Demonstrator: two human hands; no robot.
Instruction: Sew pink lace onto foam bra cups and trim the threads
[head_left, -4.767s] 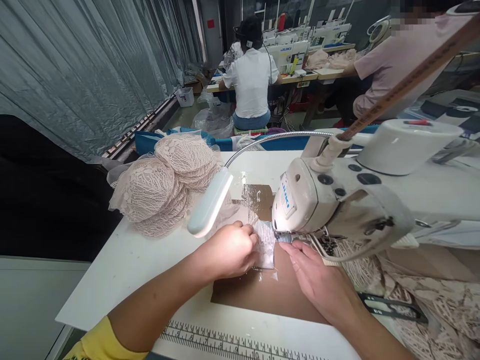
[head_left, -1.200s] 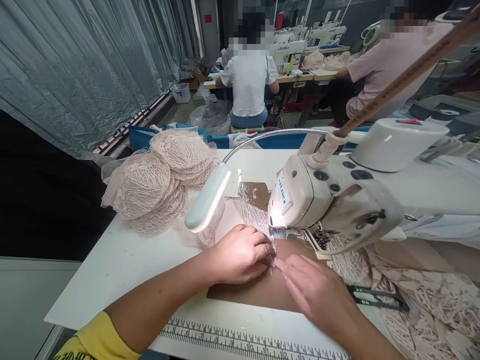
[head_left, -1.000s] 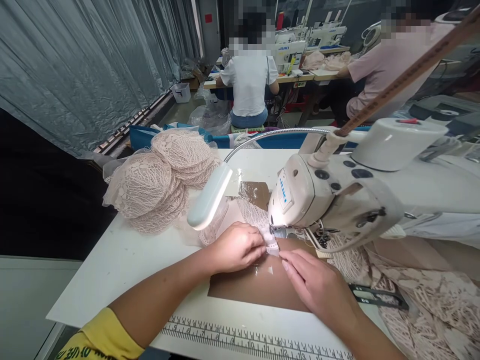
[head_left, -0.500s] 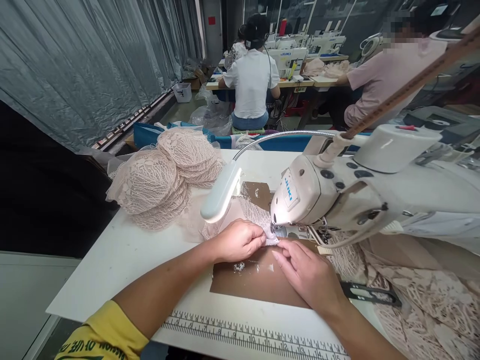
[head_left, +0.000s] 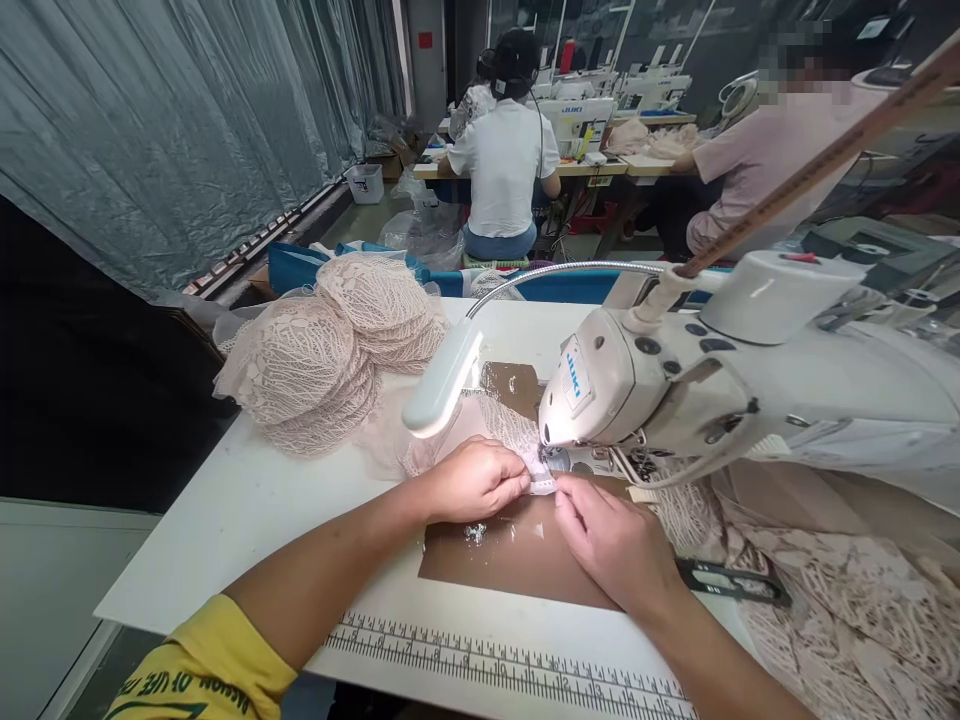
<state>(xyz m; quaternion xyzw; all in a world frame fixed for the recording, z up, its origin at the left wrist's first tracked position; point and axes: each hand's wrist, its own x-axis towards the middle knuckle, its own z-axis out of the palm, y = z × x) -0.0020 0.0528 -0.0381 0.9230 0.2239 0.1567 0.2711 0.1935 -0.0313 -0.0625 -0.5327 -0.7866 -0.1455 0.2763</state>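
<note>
A piece of pale pink lace fabric (head_left: pixel 510 425) lies under the needle area of a white sewing machine (head_left: pixel 600 375). My left hand (head_left: pixel 480 482) is closed on the near edge of this lace, just left of the needle. My right hand (head_left: pixel 611 540) pinches the same edge at its right corner, thumb against the fingers. A short strip of the edge stretches between my fingertips. Both hands rest over a shiny brown sheet (head_left: pixel 502 560) on the table. The presser foot is partly hidden by the machine head.
Stacked lace cups (head_left: pixel 300 370) stand at the table's left. A lamp (head_left: pixel 442 385) on a bendable neck hangs over the work. More lace (head_left: pixel 855 590) is heaped at right beside a black slotted bar (head_left: pixel 731 580). A ruler strip (head_left: pixel 495 665) runs along the front edge. Two people sit beyond.
My right hand's thumb has drawn in closer to its fingers at the lace edge, and more of the edge shows between the hands. My left hand stays nearly in place.
</note>
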